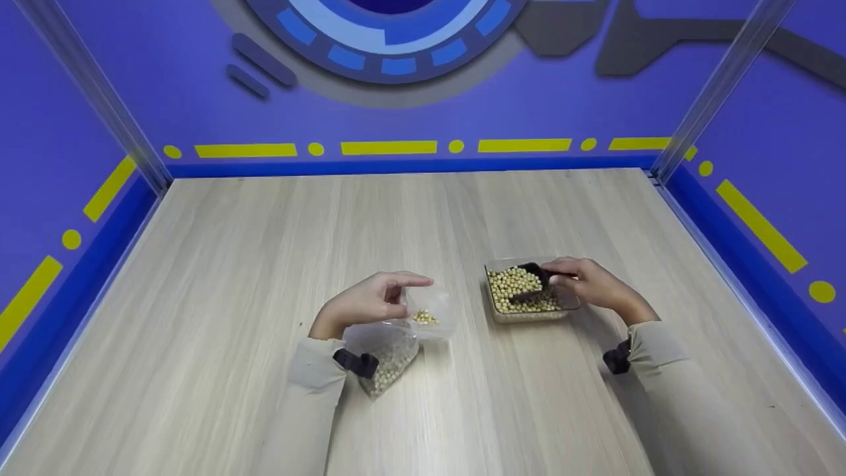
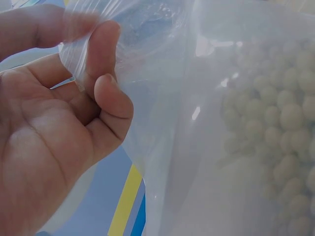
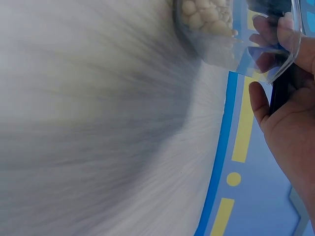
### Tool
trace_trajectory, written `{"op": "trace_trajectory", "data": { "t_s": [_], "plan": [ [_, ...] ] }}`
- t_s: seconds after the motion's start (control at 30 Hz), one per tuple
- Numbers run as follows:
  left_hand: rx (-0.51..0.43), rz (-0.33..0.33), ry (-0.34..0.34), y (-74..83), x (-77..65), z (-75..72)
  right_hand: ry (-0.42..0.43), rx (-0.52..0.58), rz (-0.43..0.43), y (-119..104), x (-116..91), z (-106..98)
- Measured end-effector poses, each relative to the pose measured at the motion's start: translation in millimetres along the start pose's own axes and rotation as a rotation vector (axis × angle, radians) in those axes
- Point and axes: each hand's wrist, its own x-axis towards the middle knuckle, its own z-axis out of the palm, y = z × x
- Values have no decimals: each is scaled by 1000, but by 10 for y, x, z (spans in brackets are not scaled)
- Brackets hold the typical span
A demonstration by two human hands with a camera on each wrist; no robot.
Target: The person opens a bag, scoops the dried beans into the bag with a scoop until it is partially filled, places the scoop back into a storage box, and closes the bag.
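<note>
My left hand [image 1: 370, 301] grips the rim of a clear plastic bag [image 2: 167, 162]. In the left wrist view its fingers curl at the bag's thin edge. Pale round soybeans [image 2: 280, 132] fill the bag's lower part, and a few more soybeans [image 1: 425, 318] show at its mouth in the head view. With curled fingers my right hand [image 1: 591, 284] holds a black scoop [image 1: 532, 271] by its handle. The scoop's head sits among the soybeans [image 1: 512, 284] inside a clear rectangular container [image 1: 529, 318]. Part of the scoop is buried or hidden by the beans.
Bag and container stand apart on a light wooden table [image 1: 317, 231], the container to the right. Blue walls [image 1: 396, 119] with yellow markings border the table at the back and both sides. Black straps with small devices [image 1: 357, 363] sit on both wrists.
</note>
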Motion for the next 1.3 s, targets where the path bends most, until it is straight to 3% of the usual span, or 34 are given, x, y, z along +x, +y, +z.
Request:
{"op": "trace_trajectory", "data": {
  "t_s": [0.67,1.3],
  "plan": [
    [-35,-20,6,9,14,-4,32,13,-36,43,-10,0],
    [14,-2,1,16,16,-1,22,39,-39,62,-24,-2]
  ]
}}
